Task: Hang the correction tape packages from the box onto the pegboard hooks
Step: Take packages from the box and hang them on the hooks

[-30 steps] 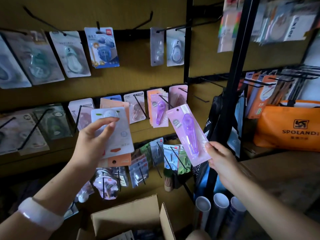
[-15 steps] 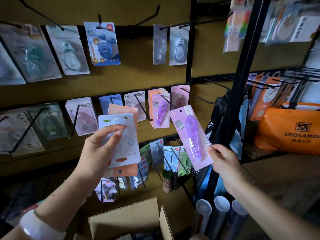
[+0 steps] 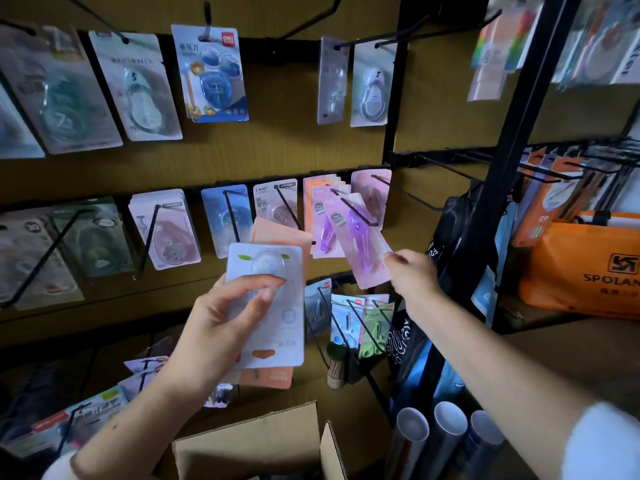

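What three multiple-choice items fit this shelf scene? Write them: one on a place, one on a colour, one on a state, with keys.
1. Where is the cardboard box?
A. Below the hands, at the bottom of the view
B. On the top row of hooks
C. Inside the orange bag

2. What colour is the package in the right hand?
A. Green
B. Pink with a purple tape
C. Black

3. What is the left hand doing?
A. Hanging open and idle
B. Gripping a stack of packages
C. Pressing flat on the box

Key: 1 A, the box's open flaps show under both arms. 2 B, a pink card carries a purple dispenser. 3 B, fingers and thumb curl round the white-fronted stack.
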Demonstrator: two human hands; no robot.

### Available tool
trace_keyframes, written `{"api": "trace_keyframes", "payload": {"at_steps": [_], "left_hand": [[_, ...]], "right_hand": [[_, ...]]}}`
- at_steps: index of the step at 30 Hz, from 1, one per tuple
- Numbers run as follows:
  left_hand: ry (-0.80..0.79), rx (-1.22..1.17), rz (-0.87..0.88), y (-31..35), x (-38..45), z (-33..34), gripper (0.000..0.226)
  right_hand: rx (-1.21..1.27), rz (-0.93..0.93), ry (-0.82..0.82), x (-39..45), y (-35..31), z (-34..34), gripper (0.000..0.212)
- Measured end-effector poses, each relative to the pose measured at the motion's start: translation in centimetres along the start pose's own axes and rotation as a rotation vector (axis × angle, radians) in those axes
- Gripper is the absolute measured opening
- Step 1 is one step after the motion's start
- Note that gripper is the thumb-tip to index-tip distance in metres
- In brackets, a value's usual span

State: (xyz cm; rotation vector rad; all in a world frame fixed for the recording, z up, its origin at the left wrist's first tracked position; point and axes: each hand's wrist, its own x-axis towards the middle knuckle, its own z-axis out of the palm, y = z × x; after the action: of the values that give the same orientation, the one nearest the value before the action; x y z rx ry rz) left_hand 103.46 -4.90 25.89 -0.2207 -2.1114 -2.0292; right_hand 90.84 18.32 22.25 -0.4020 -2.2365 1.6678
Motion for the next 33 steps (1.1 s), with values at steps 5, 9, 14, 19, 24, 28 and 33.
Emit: {"api": "trace_keyframes", "payload": {"at_steps": [5, 9, 14, 19, 24, 28, 33], "left_hand": [[0.022, -0.015, -0.028, -0.6, -0.1, -0.7, 0.015], [0.029, -0.017, -0.075, -0.7, -0.2, -1.4, 0.020], [0.018, -0.071, -0.107, -0.4, -0.9, -1.4, 0.019], [-0.038, -0.209, -0.214, -0.1, -1.7, -1.6, 0.018], [-0.134, -0.372, -0.254, 0.5, -3.1, -1.9, 0.048], [-0.107, -0.384, -0.264, 1.3, -3.9, -2.8, 0.057], [0.112, -0.413, -0.244, 0.5, -4.5, -4.6, 0.035]], "right_hand": [[-0.102, 0.074, -0.025, 3.5, -1.3, 3.2, 0.019], [0.075, 0.218, -0.130, 3.5, -1.5, 3.1, 0.007], [0.077, 0.411, -0.287, 0.4, -0.1, 1.0, 0.007], [0.228, 0.338, -0.675, -6.2, -1.9, 0.6, 0.021], [0.465, 0.190, -0.971, -11.5, -4.8, 1.3, 0.029], [0.311, 0.000, -0.747, -13.0, -5.7, 1.8, 0.019], [0.396, 0.014, -0.433, -12.4, -6.0, 1.0, 0.016]]}}
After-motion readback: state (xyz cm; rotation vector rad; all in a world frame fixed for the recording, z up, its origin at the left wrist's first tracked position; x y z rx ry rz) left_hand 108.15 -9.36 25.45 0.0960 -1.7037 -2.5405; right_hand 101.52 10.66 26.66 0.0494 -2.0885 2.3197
